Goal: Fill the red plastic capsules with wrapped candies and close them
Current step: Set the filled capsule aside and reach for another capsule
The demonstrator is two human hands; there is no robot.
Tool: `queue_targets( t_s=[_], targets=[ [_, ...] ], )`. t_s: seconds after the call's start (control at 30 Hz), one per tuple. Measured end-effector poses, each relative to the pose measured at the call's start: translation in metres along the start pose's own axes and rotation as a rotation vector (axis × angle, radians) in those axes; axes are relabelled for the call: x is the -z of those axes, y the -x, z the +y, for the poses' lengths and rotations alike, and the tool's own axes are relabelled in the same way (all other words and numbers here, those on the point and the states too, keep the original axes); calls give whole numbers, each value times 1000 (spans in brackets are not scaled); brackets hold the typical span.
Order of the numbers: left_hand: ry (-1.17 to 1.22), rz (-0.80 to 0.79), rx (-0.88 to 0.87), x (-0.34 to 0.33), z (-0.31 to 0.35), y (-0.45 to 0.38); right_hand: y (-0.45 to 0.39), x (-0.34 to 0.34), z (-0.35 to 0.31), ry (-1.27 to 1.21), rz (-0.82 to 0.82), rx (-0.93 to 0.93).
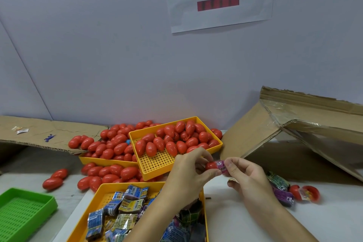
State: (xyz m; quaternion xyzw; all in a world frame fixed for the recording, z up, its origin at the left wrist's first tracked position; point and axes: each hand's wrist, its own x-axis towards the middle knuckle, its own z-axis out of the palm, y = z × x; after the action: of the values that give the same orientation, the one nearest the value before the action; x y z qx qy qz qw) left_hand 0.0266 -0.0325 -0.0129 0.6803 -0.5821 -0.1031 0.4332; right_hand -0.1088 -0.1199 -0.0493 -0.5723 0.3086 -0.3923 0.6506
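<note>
the left hand (188, 165) pinches a red capsule half (211, 166) above the table; the right hand (242, 173) pinches a pink candy (221, 166) at its mouth. risk: a crooked push may jam the wrapper, so the capsule cannot close.

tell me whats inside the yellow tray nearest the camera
The nearest yellow tray holds loose wrapped candies in blue, yellow and purple wrappers. The left forearm covers its middle, so what lies beneath cannot be seen.
</note>
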Motion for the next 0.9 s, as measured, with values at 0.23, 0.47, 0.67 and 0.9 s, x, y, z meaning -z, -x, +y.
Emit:
queue_targets(
  t_s=[0.23,0.47,0.67,0.9],
  targets=[
    [-25,11,-23,0,-1,-1,0,0,-1,28,-2,12],
    [-35,4,-44,0,0,0,1,2,-1,97,-19,92],
    [-11,24,-34,-2,1,1,4,1,-4,70,-61,171],
    [275,-10,136,2,3,-1,4,-2,-2,54,-103,231]
  ],
)
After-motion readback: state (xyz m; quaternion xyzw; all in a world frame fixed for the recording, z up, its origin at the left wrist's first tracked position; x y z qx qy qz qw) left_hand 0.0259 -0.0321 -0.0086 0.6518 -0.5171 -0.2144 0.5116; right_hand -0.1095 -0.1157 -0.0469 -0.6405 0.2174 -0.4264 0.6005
